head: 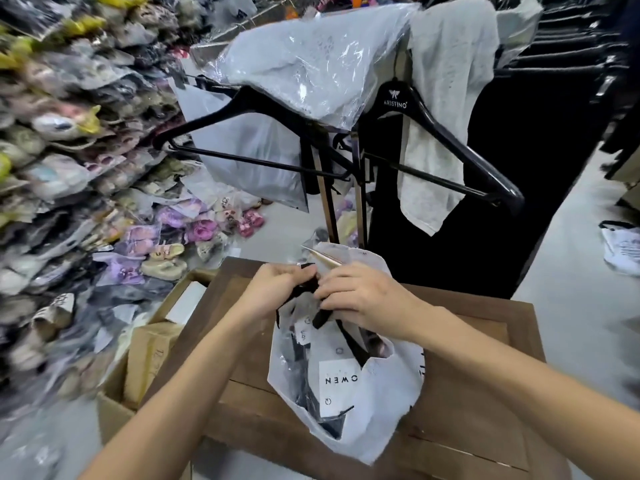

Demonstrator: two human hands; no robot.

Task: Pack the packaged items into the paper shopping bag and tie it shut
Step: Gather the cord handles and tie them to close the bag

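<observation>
A wall of bagged footwear (79, 161) filled the room's left side, blurred by camera motion. A clothes rack (346, 188) stood ahead, carrying black hangers (446, 133), a grey garment (446, 81) and clear plastic wrap (311, 60). Below it, a brown wooden table (485, 393) bore the work, with open cardboard boxes (145, 358) just beside its left edge.

The white shopping bag (374, 410) lay on its side on the table, mouth pointing away from the person. Packaged items (337, 377) showed through its wall, including a white label with lettering. Packing therefore appeared complete, or nearly so; no loose package was visible on the table.

Both hands met at the bag's mouth. The left hand (277, 289) had its fingers curled closed on a black ribbon (320, 317), and the right hand (360, 299) was likewise closed on the ribbon and the gathered bag top. Judged from this, the tying step was under way and the knot was not yet finished.

The knot itself was hidden beneath the fingers. Whether the ribbon was looped once or twice could not be told. The bag's full contents were obscured by its translucent wall.
</observation>
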